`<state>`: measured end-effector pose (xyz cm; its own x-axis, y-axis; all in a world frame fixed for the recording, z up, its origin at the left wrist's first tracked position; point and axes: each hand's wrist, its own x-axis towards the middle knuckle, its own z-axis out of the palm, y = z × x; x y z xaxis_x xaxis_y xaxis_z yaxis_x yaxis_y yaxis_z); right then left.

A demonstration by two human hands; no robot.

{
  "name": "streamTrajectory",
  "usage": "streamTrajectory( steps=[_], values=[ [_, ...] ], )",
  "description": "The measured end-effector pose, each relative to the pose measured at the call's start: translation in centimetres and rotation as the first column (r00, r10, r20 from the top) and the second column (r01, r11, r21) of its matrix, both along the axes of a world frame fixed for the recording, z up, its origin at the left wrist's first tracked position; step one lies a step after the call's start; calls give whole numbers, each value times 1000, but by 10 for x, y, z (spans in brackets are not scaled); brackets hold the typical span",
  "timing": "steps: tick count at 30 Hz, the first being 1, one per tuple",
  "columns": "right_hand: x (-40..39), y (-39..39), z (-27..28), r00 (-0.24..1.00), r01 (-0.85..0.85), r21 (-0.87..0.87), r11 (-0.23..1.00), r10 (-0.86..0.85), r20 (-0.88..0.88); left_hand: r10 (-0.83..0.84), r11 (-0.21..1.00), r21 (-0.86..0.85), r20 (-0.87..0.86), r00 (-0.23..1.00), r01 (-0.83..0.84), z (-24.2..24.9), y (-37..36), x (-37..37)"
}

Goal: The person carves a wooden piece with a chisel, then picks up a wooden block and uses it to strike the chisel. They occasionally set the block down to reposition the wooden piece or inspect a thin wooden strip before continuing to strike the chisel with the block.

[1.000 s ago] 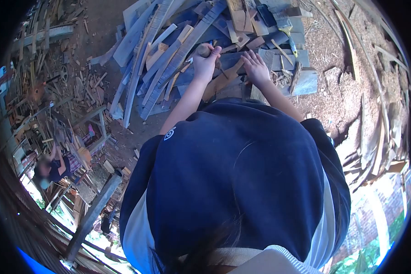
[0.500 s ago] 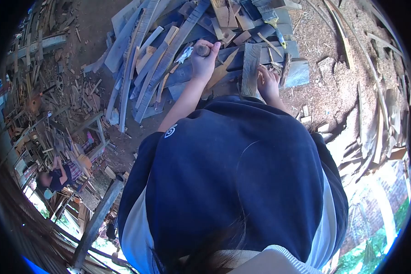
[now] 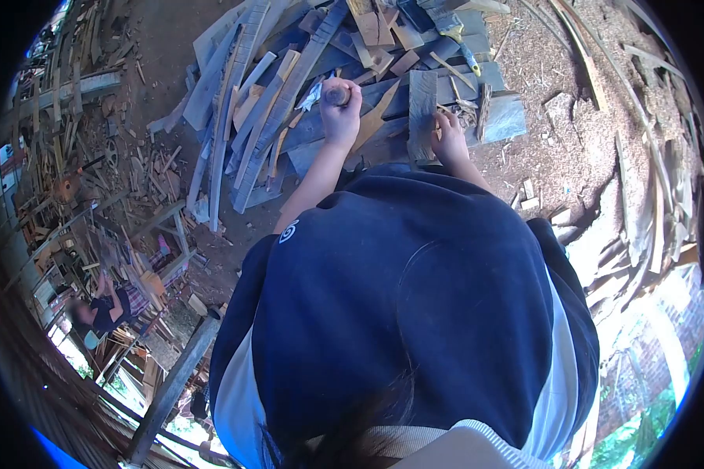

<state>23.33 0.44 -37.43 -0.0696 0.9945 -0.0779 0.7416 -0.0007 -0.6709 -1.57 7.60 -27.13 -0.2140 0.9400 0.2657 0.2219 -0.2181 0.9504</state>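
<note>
My left hand (image 3: 340, 117) is wrapped round a wooden handle (image 3: 337, 95), whose round end faces up at me. Right of it an upright grey board (image 3: 422, 113) lies across the other wood. Beside this board's right edge is my right hand (image 3: 449, 141), its fingers curled together; what they hold, if anything, is too small to make out. Thin shavings (image 3: 467, 114) lie just beyond those fingers. A pointed brown piece of wood (image 3: 374, 117) rests between the left hand and the board.
Long planks (image 3: 285, 109) are piled at the left. A brush (image 3: 450, 30) with a yellow-tipped handle lies at the upper right of the pile. Wood chips (image 3: 540, 70) cover the ground at the right. Another person (image 3: 109, 309) sits far off at the lower left, near a post (image 3: 172, 391).
The left hand and handle have shifted slightly left and down in view. The right hand's fingers have moved a little left, closer against the board. The whole view has turned slightly.
</note>
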Motion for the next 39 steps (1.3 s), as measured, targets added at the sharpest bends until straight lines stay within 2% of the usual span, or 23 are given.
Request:
streamTrajectory(
  steps=[6,8,11,15,17,21,24,25,27,30,33,36,38,39],
  values=[
    [5,-11,-1,998,34,-94,995,-38,-47,-28,999,-19,3,1000,28,11,-7,12],
    [7,-14,-4,999,25,-116,993,-30,-40,-5,1000,-13,-94,996,4,13,-8,15],
    [11,-16,-2,999,-2,-109,994,-1,-34,-19,1000,-5,-139,990,18,11,-10,16],
    [16,-21,-5,1000,2,-126,992,-2,-7,-45,999,13,-71,996,46,12,-12,22],
    [19,-23,-8,999,-2,-144,990,-4,-39,-103,994,-30,-2,995,103,5,-11,21],
    [10,-23,-7,999,0,-138,990,-5,-32,-113,994,-13,-99,989,112,0,-10,24],
    [-4,-13,-4,998,-25,-284,959,9,-59,-112,994,3,-66,992,112,6,-10,29],
    [-9,-10,-4,998,-25,-283,959,9,-59,-140,990,-12,-42,989,140,10,-11,29],
    [-21,-3,-1,997,39,-393,919,-63,-46,-167,986,-26,-20,986,167,8,-13,27],
    [-32,2,7,994,98,-424,900,-113,-9,-226,974,-14,-33,974,225,-1,-19,24],
    [-36,1,10,991,133,-415,900,-130,34,-207,978,2,-4,978,207,3,-28,25],
    [-34,-3,8,994,113,-395,912,-107,38,-117,989,81,-47,992,120,-6,-34,20],
    [-35,-5,5,994,112,-393,913,-102,46,-17,995,97,20,1000,15,-13,-35,17],
    [-35,-4,4,994,111,-390,914,-97,56,-18,995,98,20,1000,16,-14,-33,16]
  ],
)
